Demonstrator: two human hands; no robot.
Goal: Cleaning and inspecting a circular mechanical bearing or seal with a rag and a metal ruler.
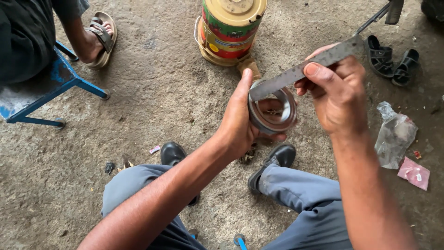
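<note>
I cup the metal bearing ring (273, 111) in my left hand (240, 122), just in front of the yellow tin can (229, 28), while my right hand (335, 90) pinches a steel ruler (303, 69) laid across its rim.

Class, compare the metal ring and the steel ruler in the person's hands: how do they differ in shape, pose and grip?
The ring is round and hollow; the ruler is flat and straight. The left hand cups the ring; the right hand pinches the ruler. The ruler lies slanted across the ring's top edge. Both are grey metal.
</note>
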